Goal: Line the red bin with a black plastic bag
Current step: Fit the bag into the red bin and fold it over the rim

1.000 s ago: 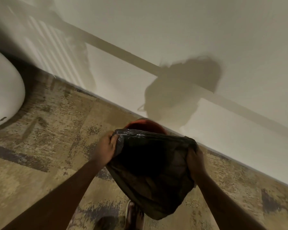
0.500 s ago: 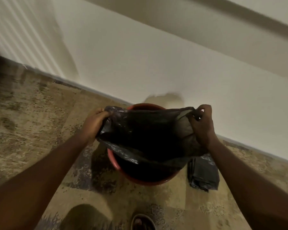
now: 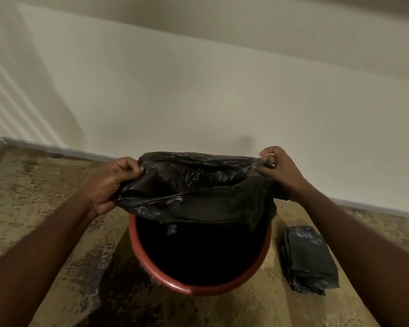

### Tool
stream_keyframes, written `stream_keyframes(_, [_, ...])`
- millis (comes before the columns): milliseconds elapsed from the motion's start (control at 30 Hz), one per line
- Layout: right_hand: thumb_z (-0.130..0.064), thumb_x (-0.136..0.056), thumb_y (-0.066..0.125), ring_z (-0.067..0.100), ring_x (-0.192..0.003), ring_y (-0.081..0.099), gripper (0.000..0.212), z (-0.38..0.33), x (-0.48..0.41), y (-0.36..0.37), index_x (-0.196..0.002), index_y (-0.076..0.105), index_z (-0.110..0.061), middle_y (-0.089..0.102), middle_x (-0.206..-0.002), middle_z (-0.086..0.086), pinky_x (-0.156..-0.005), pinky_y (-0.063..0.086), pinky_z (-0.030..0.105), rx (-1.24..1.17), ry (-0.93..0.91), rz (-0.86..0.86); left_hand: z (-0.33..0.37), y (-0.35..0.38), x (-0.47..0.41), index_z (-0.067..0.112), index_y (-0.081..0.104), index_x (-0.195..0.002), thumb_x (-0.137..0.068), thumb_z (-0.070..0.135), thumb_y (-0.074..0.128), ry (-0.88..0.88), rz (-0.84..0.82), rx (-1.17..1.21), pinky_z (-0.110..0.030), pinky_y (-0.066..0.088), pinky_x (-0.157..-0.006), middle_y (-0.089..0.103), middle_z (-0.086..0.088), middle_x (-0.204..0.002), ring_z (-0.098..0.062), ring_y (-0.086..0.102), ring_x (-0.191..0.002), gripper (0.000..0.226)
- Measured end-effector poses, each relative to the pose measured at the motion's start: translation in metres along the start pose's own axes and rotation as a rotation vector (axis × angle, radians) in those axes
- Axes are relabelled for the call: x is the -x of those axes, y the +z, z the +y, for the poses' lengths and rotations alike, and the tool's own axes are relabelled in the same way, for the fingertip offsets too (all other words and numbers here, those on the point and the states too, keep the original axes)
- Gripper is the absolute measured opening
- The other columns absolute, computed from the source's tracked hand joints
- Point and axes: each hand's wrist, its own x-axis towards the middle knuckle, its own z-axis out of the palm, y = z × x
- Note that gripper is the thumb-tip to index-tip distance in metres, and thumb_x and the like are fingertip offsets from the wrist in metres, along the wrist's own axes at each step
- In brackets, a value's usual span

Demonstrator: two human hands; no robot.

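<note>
Our left hand (image 3: 109, 185) is closed in a fist-like grip on one side of the black plastic bag (image 3: 198, 187), while our right hand (image 3: 280, 171) pinches the opposite edge between thumb and fingertips. The bag's mouth stretches between our hands, sagging into the red bin (image 3: 175, 283) just below them. A folded stack of black bags (image 3: 309, 258) lies on the floor below our right hand.

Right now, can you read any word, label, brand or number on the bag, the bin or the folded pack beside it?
None can be read.
black plastic bag: plain, no print shows.
red bin: rim bears no label.
folded pack of black bags: no legible text.
wall: blank.
</note>
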Motion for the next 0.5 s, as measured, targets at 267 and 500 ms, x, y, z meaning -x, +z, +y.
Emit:
stream_keyframes(267, [-0.017,-0.094,0.053,0.018,-0.065,0.04,0.019,-0.017,-0.02,0.01,-0.085,0.037,-0.018,0.044,-0.075,0.011,-0.06,0.034,0.033,0.134,-0.111,0.069,0.017,0.023,-0.011,0.011,0.067,-0.114,-0.093,0.021,0.055,-0.084,0.231,-0.083,-0.03,0.055,-0.085,0.071,-0.012,-0.112,-0.021,0.068,-0.097,0.027])
stream_keyframes(500, [-0.006,-0.091,0.041,0.02,-0.067,0.057,0.026,-0.016,-0.033,0.029,-0.088,0.058,-0.026,0.065,-0.08,0.005,-0.06,0.045,0.03,0.03,-0.027,0.152,0.016,0.033,-0.019,0.015,0.063,-0.122,-0.095,0.031,0.053,0.029,0.334,-0.897,-0.024,0.042,-0.079,0.067,-0.009,-0.121,-0.018,0.059,-0.097,0.034])
